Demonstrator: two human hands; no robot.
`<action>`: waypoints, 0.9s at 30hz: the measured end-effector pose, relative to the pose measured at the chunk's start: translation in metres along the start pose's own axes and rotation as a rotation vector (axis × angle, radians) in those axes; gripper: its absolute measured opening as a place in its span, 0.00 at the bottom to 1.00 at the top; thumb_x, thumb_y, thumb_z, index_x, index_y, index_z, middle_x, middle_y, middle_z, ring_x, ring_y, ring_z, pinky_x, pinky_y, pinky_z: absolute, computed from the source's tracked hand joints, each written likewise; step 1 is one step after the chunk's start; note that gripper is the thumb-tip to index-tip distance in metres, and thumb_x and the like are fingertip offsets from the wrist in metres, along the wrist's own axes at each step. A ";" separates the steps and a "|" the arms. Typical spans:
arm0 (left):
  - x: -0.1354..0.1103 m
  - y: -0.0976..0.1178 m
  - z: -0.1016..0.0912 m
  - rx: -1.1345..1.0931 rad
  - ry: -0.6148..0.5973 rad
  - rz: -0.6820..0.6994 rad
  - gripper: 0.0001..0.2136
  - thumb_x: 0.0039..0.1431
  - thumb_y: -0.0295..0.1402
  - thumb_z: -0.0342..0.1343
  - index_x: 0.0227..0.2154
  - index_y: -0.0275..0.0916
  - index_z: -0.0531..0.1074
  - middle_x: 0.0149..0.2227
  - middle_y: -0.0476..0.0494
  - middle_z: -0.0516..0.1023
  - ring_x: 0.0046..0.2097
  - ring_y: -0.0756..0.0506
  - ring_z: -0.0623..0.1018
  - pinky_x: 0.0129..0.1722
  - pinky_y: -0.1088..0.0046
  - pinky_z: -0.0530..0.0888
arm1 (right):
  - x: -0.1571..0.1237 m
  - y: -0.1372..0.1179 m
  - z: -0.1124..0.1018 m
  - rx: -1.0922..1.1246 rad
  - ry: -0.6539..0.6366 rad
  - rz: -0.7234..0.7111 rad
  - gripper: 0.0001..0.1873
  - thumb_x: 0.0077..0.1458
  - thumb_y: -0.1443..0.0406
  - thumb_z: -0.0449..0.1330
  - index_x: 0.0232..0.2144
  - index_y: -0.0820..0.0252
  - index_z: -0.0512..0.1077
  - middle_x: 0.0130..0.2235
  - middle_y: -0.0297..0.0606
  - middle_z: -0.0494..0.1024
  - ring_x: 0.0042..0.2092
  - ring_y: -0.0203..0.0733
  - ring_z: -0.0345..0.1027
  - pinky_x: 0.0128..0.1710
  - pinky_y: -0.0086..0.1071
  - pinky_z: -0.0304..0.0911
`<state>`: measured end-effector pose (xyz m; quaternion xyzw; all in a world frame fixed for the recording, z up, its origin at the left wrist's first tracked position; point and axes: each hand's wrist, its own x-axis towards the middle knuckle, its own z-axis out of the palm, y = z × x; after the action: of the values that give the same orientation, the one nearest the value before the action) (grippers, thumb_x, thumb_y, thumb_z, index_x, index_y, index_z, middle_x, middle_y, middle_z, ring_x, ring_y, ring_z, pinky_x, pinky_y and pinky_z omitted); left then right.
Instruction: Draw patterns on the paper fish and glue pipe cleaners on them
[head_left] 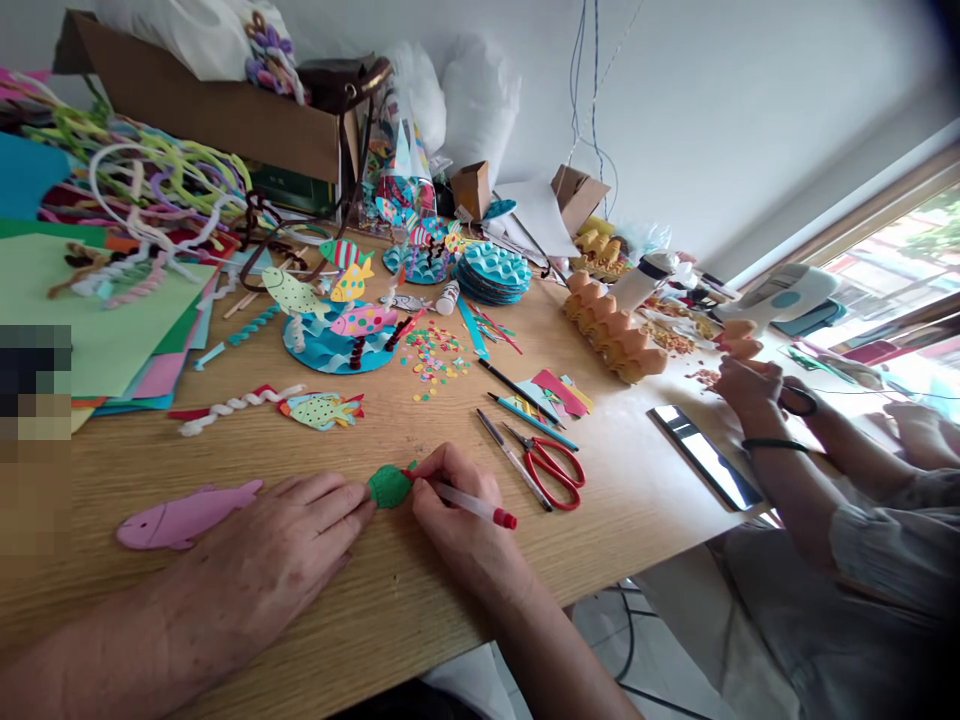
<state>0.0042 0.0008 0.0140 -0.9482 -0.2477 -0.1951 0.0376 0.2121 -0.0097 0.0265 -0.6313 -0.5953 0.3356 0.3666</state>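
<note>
Your right hand [450, 500] has its fingers pinched around a red-capped pen [472, 503], tip pressed to the right edge of the small green paper cutout [389, 486] — the piece everything turns on. Your left hand [285, 545] lies flat on the wooden table [420, 600], fingers spread loosely and holding nothing, with its fingertips pinning the left edge of that cutout so it cannot slide.

You look to be in the middle of marking detail onto the green piece. The next stroke, I'd judge, calls for light pressure and a steady pin from the left fingertips, since the piece is small and would turn easily under the pen.

Left of the cutout, beside your left hand, lies a pink paper fish [184, 515]. To its right, a little apart, lie red-handled scissors [553, 468] with pencils alongside. Beyond the cutout, farther up the table, sits a spotted paper fish [322, 410], then scattered confetti [433, 360] — and a blue wavy disc [337, 345] with fish standing on it. Well off to the right, another person's hands [750, 385] work over orange foam pieces.
</note>
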 end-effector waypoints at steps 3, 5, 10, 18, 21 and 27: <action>0.001 0.001 0.000 0.016 0.017 0.011 0.23 0.65 0.17 0.38 0.45 0.34 0.79 0.42 0.40 0.81 0.44 0.42 0.77 0.46 0.68 0.74 | 0.000 0.000 0.001 0.008 0.002 0.000 0.05 0.46 0.70 0.55 0.23 0.55 0.67 0.20 0.27 0.68 0.23 0.34 0.61 0.24 0.27 0.56; 0.001 0.001 0.001 0.031 0.017 0.018 0.23 0.65 0.16 0.37 0.45 0.34 0.79 0.42 0.40 0.82 0.44 0.42 0.77 0.45 0.68 0.75 | 0.000 0.000 0.001 0.015 0.003 -0.003 0.05 0.46 0.70 0.55 0.23 0.55 0.67 0.20 0.27 0.68 0.23 0.34 0.60 0.24 0.26 0.56; 0.002 0.001 -0.003 0.025 -0.012 -0.005 0.25 0.64 0.16 0.36 0.44 0.36 0.79 0.41 0.42 0.82 0.43 0.44 0.78 0.44 0.68 0.76 | -0.001 0.000 -0.001 0.058 0.018 -0.002 0.02 0.45 0.67 0.55 0.23 0.55 0.67 0.20 0.27 0.67 0.22 0.34 0.59 0.24 0.27 0.55; 0.000 0.001 -0.003 -0.007 -0.058 -0.019 0.22 0.64 0.16 0.40 0.46 0.36 0.78 0.43 0.42 0.82 0.45 0.43 0.78 0.47 0.68 0.75 | -0.001 0.002 0.000 0.080 0.029 -0.032 0.02 0.44 0.66 0.54 0.23 0.55 0.66 0.20 0.27 0.67 0.22 0.35 0.59 0.24 0.27 0.55; -0.001 0.000 0.000 -0.019 -0.050 -0.018 0.21 0.64 0.16 0.41 0.46 0.36 0.78 0.44 0.42 0.82 0.45 0.43 0.78 0.47 0.68 0.75 | -0.001 0.003 0.000 0.062 0.015 -0.036 0.02 0.44 0.66 0.54 0.23 0.55 0.66 0.20 0.28 0.67 0.23 0.35 0.60 0.24 0.27 0.55; 0.002 0.000 -0.003 -0.024 -0.035 -0.014 0.23 0.63 0.15 0.39 0.44 0.35 0.79 0.43 0.42 0.82 0.44 0.43 0.79 0.45 0.68 0.75 | -0.001 0.004 0.000 0.061 0.005 -0.036 0.03 0.45 0.66 0.53 0.24 0.55 0.67 0.20 0.28 0.67 0.22 0.35 0.60 0.23 0.27 0.55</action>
<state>0.0048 0.0010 0.0179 -0.9501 -0.2528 -0.1816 0.0206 0.2134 -0.0107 0.0231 -0.6099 -0.5952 0.3452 0.3931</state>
